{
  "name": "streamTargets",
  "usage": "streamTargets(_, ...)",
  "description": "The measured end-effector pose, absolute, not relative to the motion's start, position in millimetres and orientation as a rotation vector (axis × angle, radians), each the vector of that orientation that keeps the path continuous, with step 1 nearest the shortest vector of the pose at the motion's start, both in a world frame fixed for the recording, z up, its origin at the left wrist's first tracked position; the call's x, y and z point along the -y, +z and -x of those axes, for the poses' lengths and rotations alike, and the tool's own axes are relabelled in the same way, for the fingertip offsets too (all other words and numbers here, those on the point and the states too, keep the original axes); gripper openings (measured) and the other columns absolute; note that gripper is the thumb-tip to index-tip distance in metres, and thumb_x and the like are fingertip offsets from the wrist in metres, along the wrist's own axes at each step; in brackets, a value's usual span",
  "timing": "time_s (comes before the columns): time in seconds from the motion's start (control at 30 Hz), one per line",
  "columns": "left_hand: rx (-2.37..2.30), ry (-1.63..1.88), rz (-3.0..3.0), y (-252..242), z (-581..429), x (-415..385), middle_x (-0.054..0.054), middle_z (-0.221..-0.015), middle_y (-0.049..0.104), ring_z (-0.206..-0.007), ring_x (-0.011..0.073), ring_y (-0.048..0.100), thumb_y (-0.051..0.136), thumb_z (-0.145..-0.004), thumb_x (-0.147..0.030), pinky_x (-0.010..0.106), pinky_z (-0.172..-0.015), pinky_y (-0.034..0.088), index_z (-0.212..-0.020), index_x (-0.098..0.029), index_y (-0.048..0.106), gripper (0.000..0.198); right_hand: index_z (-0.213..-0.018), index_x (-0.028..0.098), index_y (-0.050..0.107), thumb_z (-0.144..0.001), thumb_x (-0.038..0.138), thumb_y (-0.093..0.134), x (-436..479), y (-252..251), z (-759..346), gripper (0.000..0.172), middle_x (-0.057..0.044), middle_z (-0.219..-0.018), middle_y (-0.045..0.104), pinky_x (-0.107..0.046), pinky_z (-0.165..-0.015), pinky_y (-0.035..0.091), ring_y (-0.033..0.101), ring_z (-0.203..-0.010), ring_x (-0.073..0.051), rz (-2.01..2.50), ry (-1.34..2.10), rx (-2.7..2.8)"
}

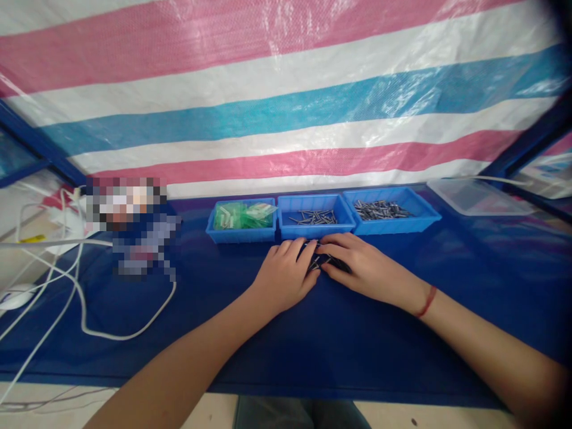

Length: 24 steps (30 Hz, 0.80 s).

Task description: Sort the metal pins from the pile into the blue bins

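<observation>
My left hand (pixel 286 271) and my right hand (pixel 357 265) lie side by side on the blue table (pixel 268 351), just in front of the middle bin. Their fingers curl over a small heap of dark metal screws (pixel 322 262) between them. Both hands touch the heap; the fingers are bent and close together. A red string circles my right wrist. Three blue bins stand in a row behind: the left bin (pixel 241 233) holds green and clear plastic bags, the middle bin (pixel 315 229) holds a few dark screws, the right bin (pixel 393 221) holds several grey metal pins.
White cables (pixel 84 310) loop over the table's left side beside a blurred-out object. A clear plastic tray (pixel 478 196) sits at the back right. A striped pink, white and blue tarp (pixel 286 101) hangs behind the table.
</observation>
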State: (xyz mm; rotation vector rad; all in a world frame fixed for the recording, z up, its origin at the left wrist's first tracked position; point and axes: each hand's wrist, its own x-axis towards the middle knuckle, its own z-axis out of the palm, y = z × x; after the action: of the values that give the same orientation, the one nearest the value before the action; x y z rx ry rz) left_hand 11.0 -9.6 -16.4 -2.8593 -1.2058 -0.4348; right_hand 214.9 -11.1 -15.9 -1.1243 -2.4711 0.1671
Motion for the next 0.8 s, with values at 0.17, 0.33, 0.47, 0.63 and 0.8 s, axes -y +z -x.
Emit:
streamTargets(0.17,1.216,-0.421,2.855,-16.0,-11.2,7.7,0.014,-0.126,0.053,-0.111,0.0277,0.050,0.043,-0.092,-0.041,0.040,-0.089,0.044,-0.134,-0.012,0.043,0.051,-0.110,0.019,0.061,-0.088,0.023,0.051,12.7,-16.1,-212.9,0.025,-0.011,-0.116,0.058,-0.041,-0.094,0.047,0.056,-0.107,-0.024,1.126,0.235,2.407)
streamTargets(0.33,1.237,-0.446,2.850,-16.6,-10.1,4.3,0.016,-0.124,0.052,-0.106,0.0272,0.051,0.045,-0.090,-0.045,0.041,-0.087,0.045,-0.132,-0.010,0.044,0.055,-0.120,0.017,0.058,-0.088,0.024,0.050,13.4,-22.6,-206.6,0.033,-0.014,-0.120,0.058,-0.047,-0.094,0.047,0.055,-0.110,-0.028,1.136,0.203,2.394)
streamTargets(0.47,1.180,-0.461,2.895,-15.6,-9.0,3.2,0.015,-0.125,0.052,-0.105,0.0263,0.051,0.044,-0.091,-0.043,0.040,-0.089,0.045,-0.129,-0.011,0.047,0.050,-0.112,0.019,0.061,-0.088,0.021,0.048,14.0,-19.3,-205.1,0.027,-0.012,-0.113,0.062,-0.046,-0.092,0.048,0.057,-0.105,-0.026,1.108,0.276,2.401)
streamTargets(0.63,1.139,-0.451,2.920,-14.5,-7.2,2.3,0.016,-0.121,0.054,-0.104,0.0266,0.052,0.043,-0.092,-0.043,0.040,-0.094,0.045,-0.129,-0.006,0.047,0.052,-0.106,0.019,0.062,-0.087,0.020,0.050,13.3,-5.0,-216.7,0.023,-0.011,-0.113,0.060,-0.040,-0.094,0.046,0.057,-0.105,-0.023,1.151,0.257,2.353)
streamTargets(0.8,1.187,-0.461,2.893,-15.6,-5.9,2.1,0.016,-0.130,0.050,-0.108,0.0276,0.053,0.044,-0.091,-0.045,0.041,-0.094,0.046,-0.133,-0.008,0.044,0.056,-0.116,0.017,0.056,-0.084,0.031,0.055,17.3,-1.1,-228.2,0.036,-0.010,-0.104,0.060,-0.036,-0.075,0.052,0.064,-0.081,-0.021,1.377,0.258,2.388)
